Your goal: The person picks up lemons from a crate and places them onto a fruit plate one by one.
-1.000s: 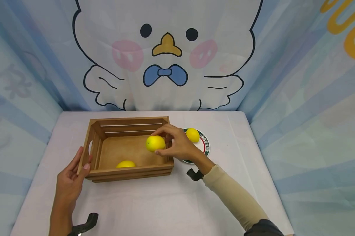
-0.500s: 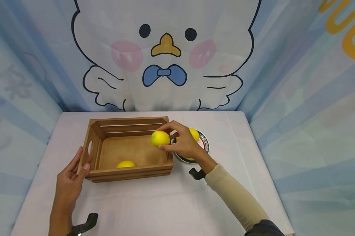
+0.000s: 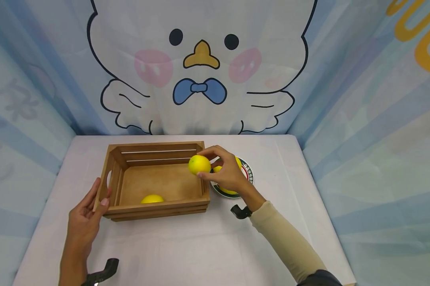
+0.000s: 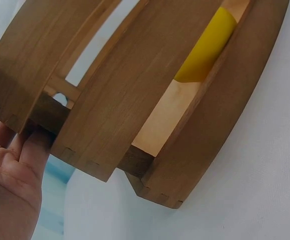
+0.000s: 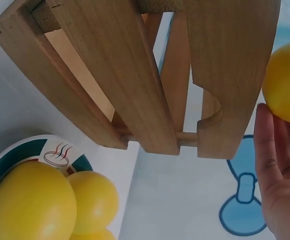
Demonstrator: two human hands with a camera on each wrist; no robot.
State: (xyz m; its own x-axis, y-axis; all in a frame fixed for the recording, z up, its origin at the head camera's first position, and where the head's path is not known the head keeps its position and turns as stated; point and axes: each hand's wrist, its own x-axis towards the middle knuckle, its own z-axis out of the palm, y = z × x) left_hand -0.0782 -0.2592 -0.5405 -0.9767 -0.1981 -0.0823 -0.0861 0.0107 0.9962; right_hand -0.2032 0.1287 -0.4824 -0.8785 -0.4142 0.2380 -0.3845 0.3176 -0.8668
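Observation:
My right hand pinches a yellow lemon between thumb and fingertips, above the right end of a slatted wooden crate. In the right wrist view, that lemon shows beside the crate's top slat, at my fingertips. My left hand holds the crate's left end, thumb at the front corner; in the left wrist view its fingers reach round the end slats. Inside the crate, a second lemon lies near the front wall, partly hidden by it. More lemons sit on a round plate, partly behind my right hand.
The plate, with its green and red patterned rim, stands just right of the crate. A white cloth covers the table. A printed curtain hangs along the back edge, with more curtain on both sides.
My right hand has moved to the right and slightly away with the lemon, from over the crate's floor to its right end. My left hand and the crate stay put.

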